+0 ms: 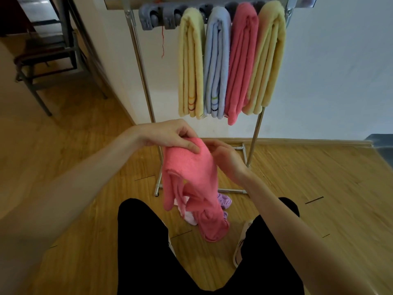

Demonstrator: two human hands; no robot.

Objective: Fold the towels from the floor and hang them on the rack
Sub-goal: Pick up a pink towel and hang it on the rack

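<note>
A pink towel hangs in front of me, its lower end reaching the floor. My left hand grips its top edge, thumb pressed on the near side. My right hand touches the towel's upper right side with loosely curled fingers; its grip is hidden behind the cloth. The metal rack stands against the wall with several folded towels over its bar: yellow, light blue, pink and yellow. On the floor lie a purple cloth and a pale pink one.
Grey hangers sit on the rack's bar to the left of the towels. A dark chair frame stands at the far left. My legs in black trousers and a slipper are below. Wooden floor spreads right.
</note>
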